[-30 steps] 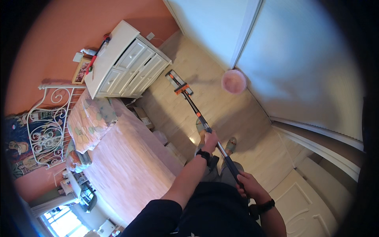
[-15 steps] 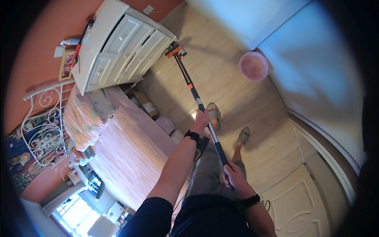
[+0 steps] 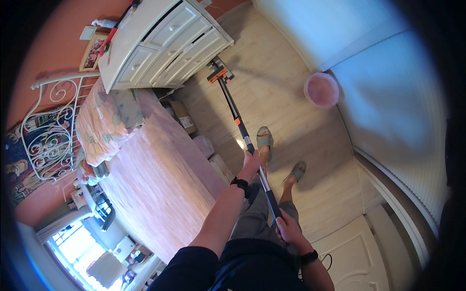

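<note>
I hold a long-handled mop [image 3: 232, 104] with both hands, its pole slanting away from my waist to the floor. My left hand [image 3: 250, 164] is wrapped round the middle of the silver and black pole. Lower down, my right hand [image 3: 290, 230] closes round the black grip near the pole's end. The orange and dark mop head [image 3: 221, 72] rests on the floor by the foot of a white chest of drawers [image 3: 167, 46]. Part of its plate lies close against the chest's lower edge.
A pink bin [image 3: 322, 90] stands on the wood floor [image 3: 276, 72] beside pale sliding doors [image 3: 388, 82]. To the left is a bed [image 3: 150, 179] with pillows, and a cardboard box [image 3: 183, 118] sits at its side. A white panelled door [image 3: 349, 257] is at lower right.
The mop head has shifted left along the foot of the chest and a little nearer to me. My hands keep their hold on the pole. The whole view has turned slightly.
</note>
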Motion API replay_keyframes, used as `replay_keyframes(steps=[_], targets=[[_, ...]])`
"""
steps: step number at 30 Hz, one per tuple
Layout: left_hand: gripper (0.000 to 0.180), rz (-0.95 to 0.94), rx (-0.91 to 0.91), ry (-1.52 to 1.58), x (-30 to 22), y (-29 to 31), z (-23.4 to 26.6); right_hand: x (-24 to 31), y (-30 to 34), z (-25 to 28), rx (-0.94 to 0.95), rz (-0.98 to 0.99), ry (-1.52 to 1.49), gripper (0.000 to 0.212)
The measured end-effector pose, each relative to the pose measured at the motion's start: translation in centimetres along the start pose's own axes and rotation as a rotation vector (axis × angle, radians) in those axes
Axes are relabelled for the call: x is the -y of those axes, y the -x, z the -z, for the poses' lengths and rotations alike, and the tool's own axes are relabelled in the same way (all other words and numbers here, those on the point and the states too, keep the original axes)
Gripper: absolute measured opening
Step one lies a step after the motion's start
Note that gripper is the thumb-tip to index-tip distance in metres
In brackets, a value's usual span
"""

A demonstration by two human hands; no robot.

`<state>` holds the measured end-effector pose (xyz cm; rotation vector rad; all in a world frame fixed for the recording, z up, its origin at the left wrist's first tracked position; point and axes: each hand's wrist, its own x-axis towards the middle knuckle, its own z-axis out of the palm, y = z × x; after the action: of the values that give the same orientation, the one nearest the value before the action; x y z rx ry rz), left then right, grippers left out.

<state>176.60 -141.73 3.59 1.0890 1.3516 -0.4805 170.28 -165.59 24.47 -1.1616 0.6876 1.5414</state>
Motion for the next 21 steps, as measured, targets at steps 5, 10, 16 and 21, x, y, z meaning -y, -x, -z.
replay_keyframes(steps=[5, 10, 16, 21], targets=[[0.035, -0.012, 0.021, 0.081, 2.0, 1.2, 3.0, -2.2, 0.4, -2.2, 0.035, -0.068, 0.017, 0.049], [0.031, -0.048, -0.003, -0.07, 4.2, 0.9, 3.3, -2.8, 1.9, -2.7, -0.037, -0.147, -0.047, 0.045], [0.038, -0.023, 0.002, -0.005, 7.3, 2.3, 1.3, -3.7, 4.2, -0.6, -0.063, -0.03, 0.126, 0.043], [0.047, -0.012, -0.017, -0.071, 9.4, 3.4, -0.9, -5.9, 7.1, 1.4, -0.163, 0.015, 0.175, 0.045]])
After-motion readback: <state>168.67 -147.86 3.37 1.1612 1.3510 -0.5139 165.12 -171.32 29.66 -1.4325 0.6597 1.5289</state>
